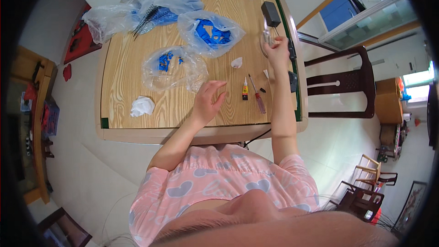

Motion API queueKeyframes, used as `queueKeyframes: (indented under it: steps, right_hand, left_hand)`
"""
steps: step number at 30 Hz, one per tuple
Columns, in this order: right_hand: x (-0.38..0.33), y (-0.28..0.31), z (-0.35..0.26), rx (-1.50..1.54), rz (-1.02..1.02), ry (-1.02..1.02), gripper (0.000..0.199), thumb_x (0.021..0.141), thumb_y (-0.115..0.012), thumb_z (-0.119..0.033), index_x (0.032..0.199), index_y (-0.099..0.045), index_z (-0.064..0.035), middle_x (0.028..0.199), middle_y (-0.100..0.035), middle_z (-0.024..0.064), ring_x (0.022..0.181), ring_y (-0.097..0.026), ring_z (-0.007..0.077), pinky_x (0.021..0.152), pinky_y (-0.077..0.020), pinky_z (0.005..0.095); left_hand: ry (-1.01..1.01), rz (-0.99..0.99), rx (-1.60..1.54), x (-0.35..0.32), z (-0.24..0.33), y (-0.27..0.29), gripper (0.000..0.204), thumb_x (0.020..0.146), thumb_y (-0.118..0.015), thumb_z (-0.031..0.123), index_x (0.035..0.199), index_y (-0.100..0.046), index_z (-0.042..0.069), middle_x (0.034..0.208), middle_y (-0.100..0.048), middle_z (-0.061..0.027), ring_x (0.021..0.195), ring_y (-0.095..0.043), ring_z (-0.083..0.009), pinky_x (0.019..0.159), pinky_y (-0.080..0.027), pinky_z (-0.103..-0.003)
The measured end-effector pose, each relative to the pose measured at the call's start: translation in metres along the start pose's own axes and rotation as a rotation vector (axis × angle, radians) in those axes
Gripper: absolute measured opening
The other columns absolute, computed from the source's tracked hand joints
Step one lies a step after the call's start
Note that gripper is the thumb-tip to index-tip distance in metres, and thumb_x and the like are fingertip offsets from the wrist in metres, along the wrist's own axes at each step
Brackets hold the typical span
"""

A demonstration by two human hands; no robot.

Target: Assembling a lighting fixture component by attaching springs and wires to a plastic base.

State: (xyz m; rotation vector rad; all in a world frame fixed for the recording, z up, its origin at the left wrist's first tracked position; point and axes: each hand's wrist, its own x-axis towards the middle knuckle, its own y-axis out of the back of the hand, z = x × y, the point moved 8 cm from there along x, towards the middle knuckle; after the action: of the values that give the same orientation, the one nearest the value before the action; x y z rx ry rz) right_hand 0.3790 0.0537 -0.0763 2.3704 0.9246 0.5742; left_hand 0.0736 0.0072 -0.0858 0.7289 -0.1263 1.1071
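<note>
My left hand (208, 105) rests above the near part of the wooden table, fingers curved and apart, holding nothing. Farther off on the right, my right hand (278, 52) is closed at the fingertips on a slim, shiny silvery thing (266, 35). Blur hides its exact kind. Between my hands lie a small yellow and black glue tube (245, 89) and a screwdriver (258, 97) with a clear reddish handle. A small black piece (262, 90) is beside the screwdriver. Just beyond my right hand stands a dark grey box (270, 13).
One open plastic bag (153, 71) holds small blue pieces; another bag (212, 34) holds larger blue parts. More bags (169, 0) and black cable ties (146, 20) crowd the far left. Crumpled white tissue (142, 106) lies near left. A dark wooden chair (340, 82) stands right.
</note>
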Motion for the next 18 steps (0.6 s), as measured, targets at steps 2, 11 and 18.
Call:
queueKeyframes:
  steps: [2, 11, 18]
  right_hand:
    - [-0.035, 0.019, -0.042, 0.152, -0.001, 0.103, 0.042, 0.074, -0.074, -0.011, 0.109, -0.051, -0.0045, 0.082, -0.061, 0.0065, 0.067, -0.055, 0.0137, 0.062, -0.0456, 0.0290]
    - [-0.199, -0.029, -0.172, 0.237, -0.279, 0.682, 0.036, 0.076, -0.071, -0.001, 0.110, -0.062, -0.0046, 0.111, -0.060, 0.0151, 0.097, -0.061, 0.0277, 0.078, -0.0512, 0.0351]
    - [-0.212, 0.001, -0.140, 0.250, -0.433, 0.692, 0.033, 0.079, -0.068, -0.002, 0.111, -0.062, -0.0067, 0.118, -0.057, 0.0161, 0.106, -0.057, 0.0332, 0.086, -0.0487, 0.0390]
  left_hand:
    - [0.187, -0.011, -0.425, 0.003, -0.011, -0.002, 0.045, 0.087, -0.065, 0.009, 0.130, -0.052, 0.009, 0.116, -0.060, -0.0093, 0.107, -0.057, -0.0241, 0.087, -0.047, -0.031]
    - [0.488, 0.209, -1.359, 0.007, -0.008, 0.037, 0.055, 0.101, -0.043, 0.030, 0.149, -0.021, 0.019, 0.134, -0.049, -0.0145, 0.111, -0.057, -0.0263, 0.086, -0.053, -0.041]
    - [0.626, 0.426, -0.140, -0.001, -0.174, 0.262, 0.043, 0.101, -0.039, 0.031, 0.137, -0.043, 0.008, 0.118, -0.061, -0.0104, 0.096, -0.062, -0.0184, 0.071, -0.052, -0.031]
